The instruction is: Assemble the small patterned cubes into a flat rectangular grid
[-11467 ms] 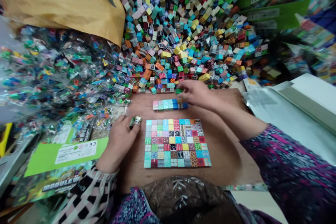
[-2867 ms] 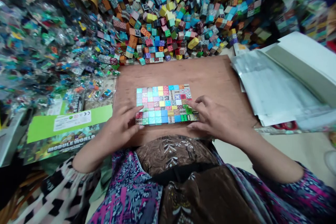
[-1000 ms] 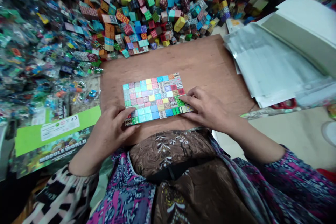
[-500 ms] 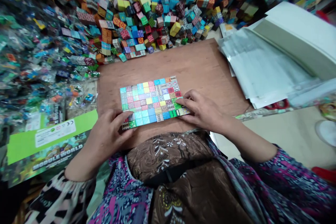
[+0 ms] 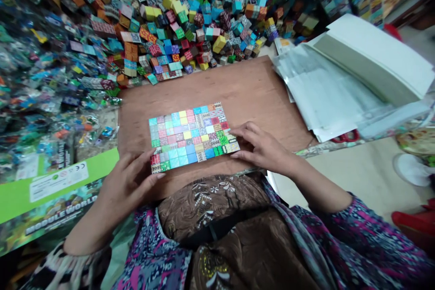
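A flat rectangular layer of small patterned cube blocks (image 5: 190, 138) lies in tight rows on a brown wooden board (image 5: 248, 84). Many colours show on their tops: turquoise, green, pink, yellow and grey. My left hand (image 5: 124, 188) is at the layer's left end, thumb and forefinger apart around the lower left corner. My right hand (image 5: 263, 147) rests by the right end with its fingers apart, the fingertips at the edge. Neither hand is closed around a block.
Loose cubes (image 5: 204, 18) are heaped behind the board. Clear bags of small parts (image 5: 68, 108) crowd the left, above a green printed box (image 5: 44, 208). To the right lie clear plastic sleeves (image 5: 326, 88), white card (image 5: 384, 50) and red scissor handles (image 5: 346, 137).
My left fingers have come off the top of the blocks and spread apart at the left end. My right fingers have drawn back to the right edge. The whole view has shifted slightly.
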The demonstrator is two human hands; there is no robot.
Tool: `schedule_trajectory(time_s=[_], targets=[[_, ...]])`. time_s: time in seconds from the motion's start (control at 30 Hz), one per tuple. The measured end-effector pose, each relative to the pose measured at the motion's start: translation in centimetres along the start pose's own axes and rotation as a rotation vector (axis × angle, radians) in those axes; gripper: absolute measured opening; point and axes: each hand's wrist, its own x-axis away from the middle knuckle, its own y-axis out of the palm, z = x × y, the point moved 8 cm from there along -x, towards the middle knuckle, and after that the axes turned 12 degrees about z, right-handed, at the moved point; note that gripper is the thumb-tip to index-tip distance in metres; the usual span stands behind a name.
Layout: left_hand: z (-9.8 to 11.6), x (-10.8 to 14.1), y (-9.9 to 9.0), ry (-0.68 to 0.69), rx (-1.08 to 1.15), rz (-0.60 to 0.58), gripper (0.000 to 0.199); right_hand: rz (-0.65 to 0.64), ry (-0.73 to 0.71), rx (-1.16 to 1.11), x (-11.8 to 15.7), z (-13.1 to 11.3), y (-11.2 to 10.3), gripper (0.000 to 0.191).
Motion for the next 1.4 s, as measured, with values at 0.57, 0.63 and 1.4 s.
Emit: schedule_trajectory(time_s=[0.57,0.63,1.4], targets=[[-0.1,0.7,0.6,-0.045,0.104,-0.004,0.056,-0.028,0.027,0.004,0.4,0.4,0.0,0.046],[-0.1,0.8,0.7,-0.045,0.097,-0.001,0.052,-0.025,0.028,0.03,0.6,0.5,0.1,0.044],[-0.6,2.3,1.7,-0.366,0.444,0.015,0.057,-0.006,0.063,0.111,1.6,1.3,0.3,0.05]])
